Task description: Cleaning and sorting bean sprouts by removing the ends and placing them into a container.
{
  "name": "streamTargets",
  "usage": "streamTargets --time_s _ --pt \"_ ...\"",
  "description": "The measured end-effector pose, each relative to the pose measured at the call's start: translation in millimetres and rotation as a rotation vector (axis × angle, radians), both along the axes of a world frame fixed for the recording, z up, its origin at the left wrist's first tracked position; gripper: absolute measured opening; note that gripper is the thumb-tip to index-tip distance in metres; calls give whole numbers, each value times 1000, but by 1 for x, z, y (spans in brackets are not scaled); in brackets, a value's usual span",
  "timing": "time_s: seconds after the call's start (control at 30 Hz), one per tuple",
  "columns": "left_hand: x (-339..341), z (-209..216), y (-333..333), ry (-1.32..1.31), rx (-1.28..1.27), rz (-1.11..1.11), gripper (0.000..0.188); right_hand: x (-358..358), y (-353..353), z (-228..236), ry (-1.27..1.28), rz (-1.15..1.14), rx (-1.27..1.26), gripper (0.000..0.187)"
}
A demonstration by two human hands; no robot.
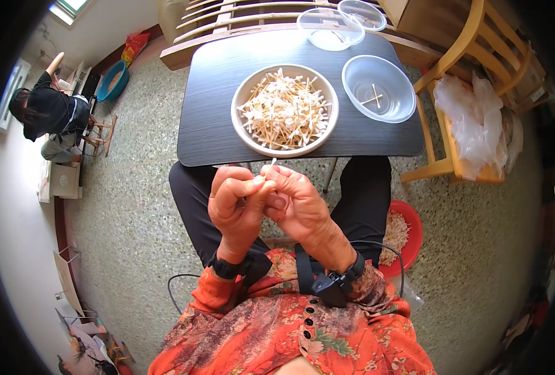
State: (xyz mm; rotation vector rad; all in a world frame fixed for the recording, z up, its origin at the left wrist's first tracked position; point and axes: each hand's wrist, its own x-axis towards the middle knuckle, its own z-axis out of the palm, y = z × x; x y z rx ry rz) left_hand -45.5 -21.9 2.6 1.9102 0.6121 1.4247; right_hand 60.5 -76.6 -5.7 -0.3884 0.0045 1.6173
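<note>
Head view: a cotton swab [273,162] is pinched by the right hand [298,203], beyond the near edge of the bowl [283,152]; whether it is also gripped by the touching left hand [236,203] cannot be told. Presumably light and snappable, it is best held mid-stick.

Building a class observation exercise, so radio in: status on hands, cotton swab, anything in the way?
Left hand, right hand meeting at fingers. Cotton swab there, white tip showing, rest mostly hidden. Table edge between hands and swab-filled bowl.
</note>
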Motion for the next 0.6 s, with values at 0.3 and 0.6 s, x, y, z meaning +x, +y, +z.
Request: streamTargets --time_s 0.3,0.6 --pt "-9 6 -7 -101 -574 -299 24 15 -5 0 -336 -98 33 13" --pt "6 2 -12 87 -351 -21 13 18 -6 -3 -402 -128 21 10"
